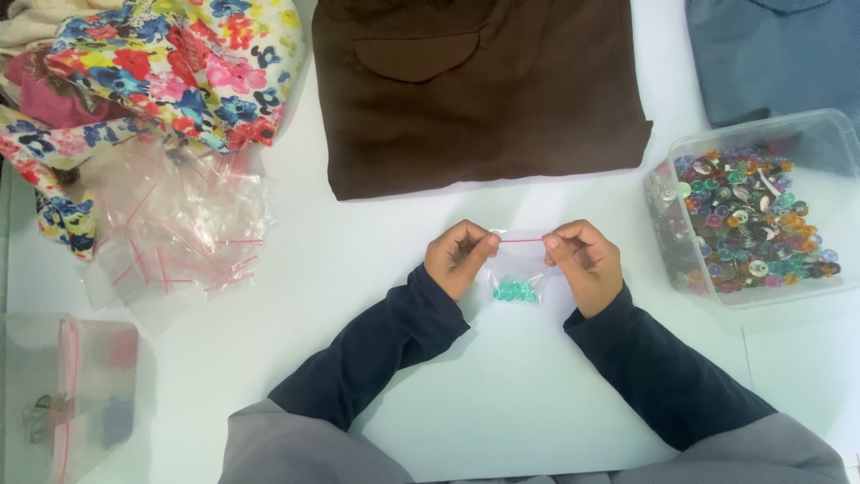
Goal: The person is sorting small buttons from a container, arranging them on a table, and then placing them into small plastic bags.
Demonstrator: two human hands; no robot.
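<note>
Two hands, left hand [459, 258] and right hand [584, 263], pinch the red-striped top of a small clear plastic bag [520, 269] holding teal buttons [516, 290] above the white worktop [502, 394]. At 3 o'clock, well apart, sits a clear plastic tub [833, 134] of mixed buttons; at 12, folded brown cloth [484, 90].

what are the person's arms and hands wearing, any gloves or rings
Both hands, the left hand and the right hand, are bare, with no gloves and no rings that show. Each arm wears a long dark navy sleeve reaching the wrist, under a wider grey outer layer near the elbows.

A plain white table [502, 394] (evenly lit) fills the view.
</note>
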